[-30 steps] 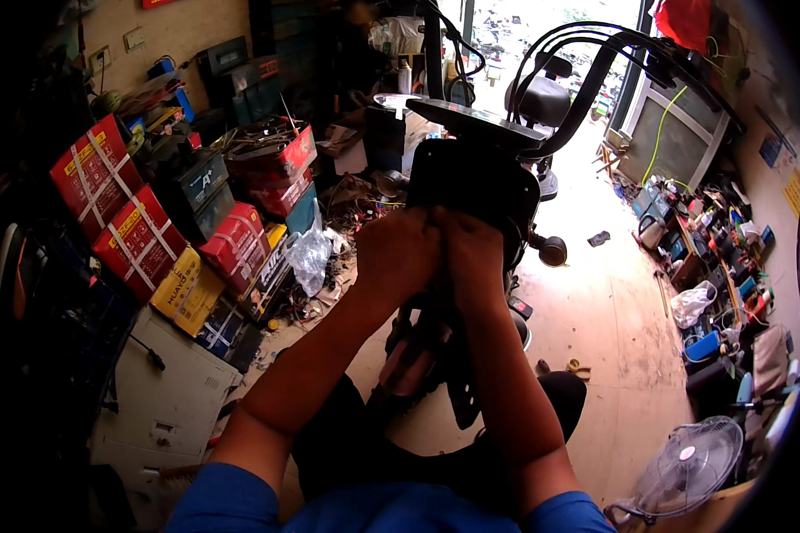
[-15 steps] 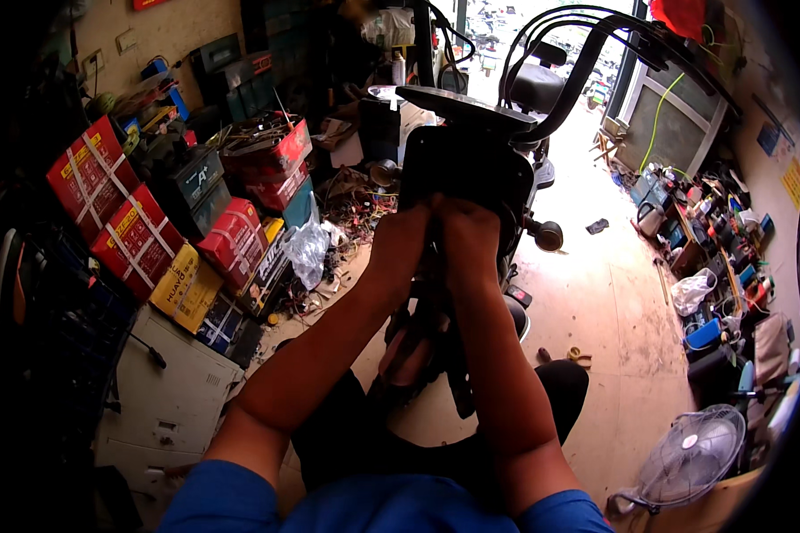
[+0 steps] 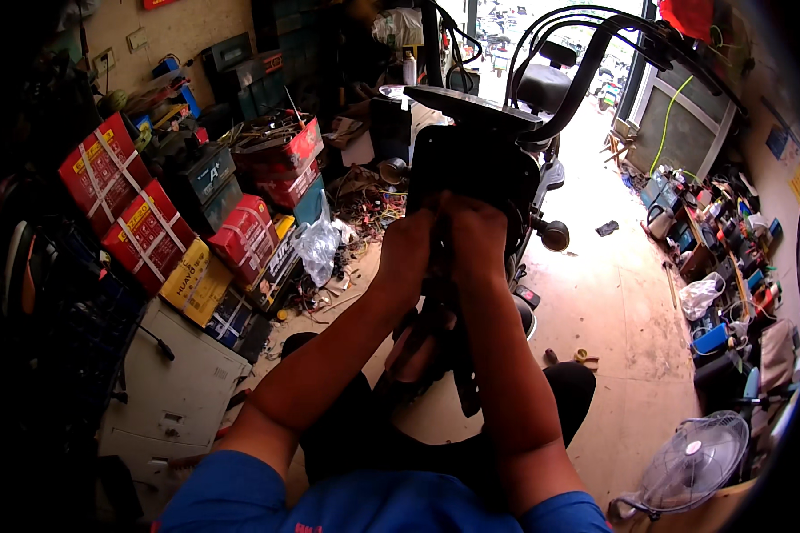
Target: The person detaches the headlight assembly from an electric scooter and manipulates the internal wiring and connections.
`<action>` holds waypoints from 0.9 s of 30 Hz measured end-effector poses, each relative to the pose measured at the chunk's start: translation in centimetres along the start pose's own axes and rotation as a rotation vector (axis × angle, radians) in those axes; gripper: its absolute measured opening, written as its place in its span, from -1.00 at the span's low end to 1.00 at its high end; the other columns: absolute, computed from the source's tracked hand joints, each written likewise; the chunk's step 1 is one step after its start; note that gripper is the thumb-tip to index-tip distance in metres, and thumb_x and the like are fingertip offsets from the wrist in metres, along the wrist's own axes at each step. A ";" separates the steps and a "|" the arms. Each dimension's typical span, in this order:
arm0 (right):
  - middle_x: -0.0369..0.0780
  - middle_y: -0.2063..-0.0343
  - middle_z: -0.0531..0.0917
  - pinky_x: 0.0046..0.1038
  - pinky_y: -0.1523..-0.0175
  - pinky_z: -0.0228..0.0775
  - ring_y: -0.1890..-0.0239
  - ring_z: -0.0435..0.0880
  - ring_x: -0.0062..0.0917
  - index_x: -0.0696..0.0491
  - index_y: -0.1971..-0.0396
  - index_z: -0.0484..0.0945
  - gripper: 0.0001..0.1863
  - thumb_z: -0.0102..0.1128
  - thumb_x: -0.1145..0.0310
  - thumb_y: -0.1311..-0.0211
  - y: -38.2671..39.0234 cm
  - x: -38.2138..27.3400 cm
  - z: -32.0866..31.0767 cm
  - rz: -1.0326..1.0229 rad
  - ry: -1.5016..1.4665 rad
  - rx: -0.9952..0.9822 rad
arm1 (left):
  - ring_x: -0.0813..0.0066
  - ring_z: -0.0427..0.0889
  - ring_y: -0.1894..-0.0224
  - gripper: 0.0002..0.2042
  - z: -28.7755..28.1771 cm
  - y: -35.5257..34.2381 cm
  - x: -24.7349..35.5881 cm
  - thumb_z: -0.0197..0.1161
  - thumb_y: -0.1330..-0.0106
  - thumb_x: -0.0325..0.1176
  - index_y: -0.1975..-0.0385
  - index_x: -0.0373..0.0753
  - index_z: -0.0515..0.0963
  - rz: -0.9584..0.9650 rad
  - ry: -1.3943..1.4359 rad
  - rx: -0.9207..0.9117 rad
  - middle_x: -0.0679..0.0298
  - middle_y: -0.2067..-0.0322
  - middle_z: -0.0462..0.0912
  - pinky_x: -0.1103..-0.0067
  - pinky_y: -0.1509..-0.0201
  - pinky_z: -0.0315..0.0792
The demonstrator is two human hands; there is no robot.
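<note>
We are clamping both our left hand [image 3: 406, 244] and right hand [image 3: 477, 233] tight on the lower edge of the black scooter front panel [image 3: 471, 169], held up under the handlebars [image 3: 596, 53], and, we judge, risking a slip onto the floor [image 3: 613, 293].

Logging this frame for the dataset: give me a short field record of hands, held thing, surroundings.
setting: cluttered repair workshop, doorway ahead
left hand: raised, pressed against the black panel
right hand: raised beside the left, on the same panel
fingers: hidden at the panel's lower edge, grip cannot be told
panel: black, part of a scooter front under the curved handlebars
left side: red boxes, white cabinet
right side: floor fan, small parts along the wall
</note>
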State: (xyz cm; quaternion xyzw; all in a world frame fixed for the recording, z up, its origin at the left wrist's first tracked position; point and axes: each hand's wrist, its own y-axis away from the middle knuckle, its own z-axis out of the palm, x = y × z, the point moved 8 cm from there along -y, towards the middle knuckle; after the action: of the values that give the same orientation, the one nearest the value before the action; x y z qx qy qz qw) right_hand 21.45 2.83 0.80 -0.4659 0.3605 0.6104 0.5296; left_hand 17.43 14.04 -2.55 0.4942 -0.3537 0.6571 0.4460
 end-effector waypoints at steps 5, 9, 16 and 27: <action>-0.33 0.63 0.60 -0.53 0.52 0.24 0.63 0.47 -0.67 0.20 0.33 0.78 -0.74 0.28 0.30 -0.37 -1.2 1.0 -0.4 -0.041 0.006 0.011 | 0.52 0.55 0.57 -0.57 0.1 0.5 0.0 -0.04 -0.54 -0.05 0.41 -0.24 0.58 -0.029 -0.022 0.006 0.30 0.55 0.56 0.50 0.56 0.37; -0.28 0.64 0.66 -0.49 0.45 0.37 0.60 0.56 -0.62 0.20 0.42 0.77 -0.70 0.26 0.28 -0.38 -0.5 -0.2 0.0 -0.115 0.052 0.009 | 0.54 0.52 0.51 -0.60 0.0 2.1 0.5 -0.03 -0.56 -0.06 0.35 -0.25 0.56 -0.036 -0.091 -0.024 0.34 0.51 0.56 0.51 0.44 0.39; -0.26 0.63 0.67 -0.48 0.45 0.37 0.61 0.57 -0.62 0.20 0.43 0.76 -0.68 0.25 0.26 -0.40 -0.5 0.0 -0.4 -0.090 0.097 -0.030 | 0.57 0.58 0.38 -0.61 -0.5 1.6 1.5 -0.04 -0.58 -0.14 0.25 -0.33 0.62 0.186 -0.365 -0.177 0.32 0.41 0.66 0.54 0.30 0.46; -0.22 0.51 0.75 -0.51 0.35 0.42 0.50 0.63 -0.59 0.24 0.38 0.77 -0.69 0.25 0.28 -0.39 -1.9 1.2 0.0 -0.118 -0.030 -0.064 | 0.02 0.64 0.43 -0.73 -0.4 0.6 2.1 0.00 -0.40 -0.36 0.43 -0.42 0.53 0.560 -0.667 -0.128 -0.07 0.51 0.61 0.28 0.32 0.46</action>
State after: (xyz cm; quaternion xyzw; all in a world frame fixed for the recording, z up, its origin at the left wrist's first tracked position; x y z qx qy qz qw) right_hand 23.28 3.53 -0.28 -0.4939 0.3046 0.5963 0.5546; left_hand 16.48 14.74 -0.61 0.5357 -0.6386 0.5340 0.1417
